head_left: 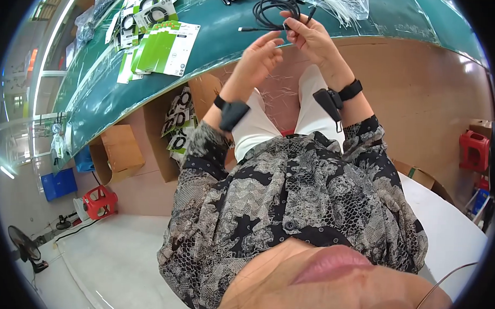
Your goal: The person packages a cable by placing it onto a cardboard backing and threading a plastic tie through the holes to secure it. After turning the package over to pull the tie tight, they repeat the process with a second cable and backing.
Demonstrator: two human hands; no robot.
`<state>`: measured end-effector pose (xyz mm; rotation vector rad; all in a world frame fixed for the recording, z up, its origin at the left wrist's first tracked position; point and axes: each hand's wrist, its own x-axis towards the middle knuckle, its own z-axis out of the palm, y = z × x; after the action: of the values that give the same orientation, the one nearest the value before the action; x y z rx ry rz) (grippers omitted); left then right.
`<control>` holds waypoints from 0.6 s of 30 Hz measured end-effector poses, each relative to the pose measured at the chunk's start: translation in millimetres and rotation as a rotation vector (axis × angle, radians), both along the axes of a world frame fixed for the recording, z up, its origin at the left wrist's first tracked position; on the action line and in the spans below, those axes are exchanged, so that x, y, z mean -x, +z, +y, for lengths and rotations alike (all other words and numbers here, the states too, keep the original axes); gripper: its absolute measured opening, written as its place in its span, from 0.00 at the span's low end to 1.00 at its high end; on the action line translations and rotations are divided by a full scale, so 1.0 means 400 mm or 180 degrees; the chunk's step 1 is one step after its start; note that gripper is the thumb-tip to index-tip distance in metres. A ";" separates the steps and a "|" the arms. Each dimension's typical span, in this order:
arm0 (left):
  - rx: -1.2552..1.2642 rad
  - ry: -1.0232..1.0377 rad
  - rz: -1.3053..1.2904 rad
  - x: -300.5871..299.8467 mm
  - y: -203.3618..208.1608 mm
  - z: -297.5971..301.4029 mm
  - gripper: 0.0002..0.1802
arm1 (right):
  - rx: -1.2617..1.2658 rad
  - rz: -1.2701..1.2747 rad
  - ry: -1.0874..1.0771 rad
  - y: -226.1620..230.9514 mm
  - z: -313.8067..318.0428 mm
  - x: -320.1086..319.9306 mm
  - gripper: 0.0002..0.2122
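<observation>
A coiled black cable [275, 8] is held over the near edge of the green-covered table, two of its plug ends sticking out to the left and right. My right hand [312, 39] pinches the coil between thumb and fingers at its lower right side. Just below the left plug is my left hand [260, 59], its fingers loosely bent and apart, with nothing visible in them. Whether its fingertips touch the cable I cannot tell. Each wrist wears a black strap with a small dark device.
Green-and-white cards [166, 48] lie stacked on the table [224, 36], near packaged cables [146, 15]. White ties [345, 5] in a clear bag lie at the far right. Below the table edge stands a cardboard box [155, 129] with packaged cables; a red stool [100, 202] is at left.
</observation>
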<state>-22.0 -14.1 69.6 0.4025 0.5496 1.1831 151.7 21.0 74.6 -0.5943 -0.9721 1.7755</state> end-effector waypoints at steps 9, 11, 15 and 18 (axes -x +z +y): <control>-0.1591 0.0600 0.1619 -0.009 0.174 -0.126 0.08 | -0.0586 0.0539 0.0424 0.059 -0.112 0.031 0.18; -0.1692 0.0591 0.1699 -0.005 0.177 -0.136 0.08 | -0.0744 0.0410 0.0434 0.060 -0.120 0.023 0.18; -0.1782 0.0504 0.2069 0.005 0.178 -0.160 0.09 | -0.1169 0.0176 0.0472 0.054 -0.131 0.014 0.18; -0.2960 0.1164 0.3516 -0.018 0.181 -0.201 0.08 | -0.1347 0.0220 0.0404 0.050 -0.133 0.013 0.17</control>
<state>-15.0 -94.3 142.0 1.8770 1.0124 1.4664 146.7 -32.3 94.4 -0.2059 -1.3130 1.6180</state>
